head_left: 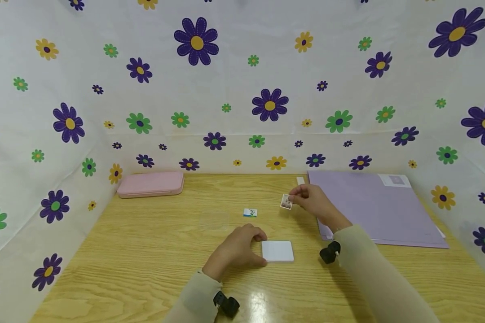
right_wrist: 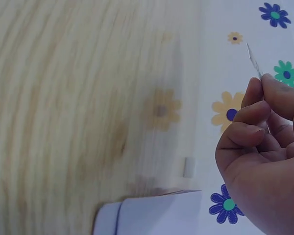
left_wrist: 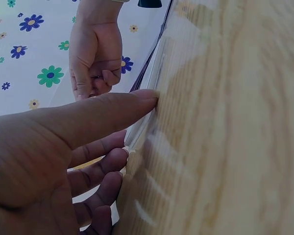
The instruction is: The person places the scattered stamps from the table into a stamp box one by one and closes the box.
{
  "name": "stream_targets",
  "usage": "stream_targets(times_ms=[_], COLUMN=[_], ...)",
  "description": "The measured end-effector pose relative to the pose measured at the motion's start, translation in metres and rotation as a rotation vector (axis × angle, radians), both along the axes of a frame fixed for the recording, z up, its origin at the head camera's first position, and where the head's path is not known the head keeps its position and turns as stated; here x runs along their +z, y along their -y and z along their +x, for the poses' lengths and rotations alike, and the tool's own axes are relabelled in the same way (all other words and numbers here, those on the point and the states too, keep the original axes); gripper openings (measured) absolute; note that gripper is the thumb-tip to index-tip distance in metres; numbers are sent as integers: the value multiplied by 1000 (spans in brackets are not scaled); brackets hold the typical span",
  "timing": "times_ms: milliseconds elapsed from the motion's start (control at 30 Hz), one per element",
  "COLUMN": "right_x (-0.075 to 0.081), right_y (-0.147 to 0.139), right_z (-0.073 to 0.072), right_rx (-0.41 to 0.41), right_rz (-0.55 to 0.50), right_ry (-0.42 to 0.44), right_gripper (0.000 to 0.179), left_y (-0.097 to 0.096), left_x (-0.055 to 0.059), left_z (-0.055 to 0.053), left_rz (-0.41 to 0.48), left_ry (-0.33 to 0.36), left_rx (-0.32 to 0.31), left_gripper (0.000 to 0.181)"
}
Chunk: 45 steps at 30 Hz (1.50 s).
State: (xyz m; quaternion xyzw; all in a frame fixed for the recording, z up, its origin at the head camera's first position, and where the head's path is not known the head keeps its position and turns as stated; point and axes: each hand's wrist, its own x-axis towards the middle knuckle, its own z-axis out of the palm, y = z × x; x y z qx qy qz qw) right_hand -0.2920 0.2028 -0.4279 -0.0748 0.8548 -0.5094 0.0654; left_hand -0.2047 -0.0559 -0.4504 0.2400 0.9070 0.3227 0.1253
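Observation:
My right hand (head_left: 313,202) pinches a small photo card (head_left: 286,202) with a white border between thumb and fingertips, raised above the table. In the right wrist view the card (right_wrist: 253,58) shows nearly edge-on, its picture hard to make out. My left hand (head_left: 238,249) holds a flat white rectangular case (head_left: 277,251) by its left end, thumb at the near corner and index finger at the far one. The left wrist view shows the thumb and curled fingertips along the thin edge of that case. Beyond it lies a small colourful printed card (head_left: 250,212).
A transparent sheet (head_left: 214,220) lies left of the printed card. Farther back left is a pink case (head_left: 151,184). Purple folders (head_left: 372,211) cover the right side, with a small white block (head_left: 300,180) beside them. Flowered cloth (head_left: 234,80) encloses the wooden table (head_left: 137,251).

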Motion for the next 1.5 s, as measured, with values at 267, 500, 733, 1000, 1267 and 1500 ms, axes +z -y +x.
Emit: stream_targets(times_ms=[267,500,733,1000,1267,1500], right_x=[6,9,12,12,6,-4], right_y=[8,14,20,24,29,36], right_z=[17,36,49,62,73,76], right_rx=[38,78,103,120,129,189], right_rz=[-35,-75,-124,-142,-147,-115], right_ry=[-21,-49,-53,-63,-49,-52], right_gripper=[20,17,17,16,14,13], left_y=[1,1,1,0,-1,1], left_x=[-1,-1,0,0,-2,0], left_z=[0,1,1,0,-1,1], left_rz=[5,14,20,26,21,17], left_ry=[2,1,22,27,13,-6], left_rx=[12,16,38,23,18,26], left_gripper=[48,50,50,51,52,50])
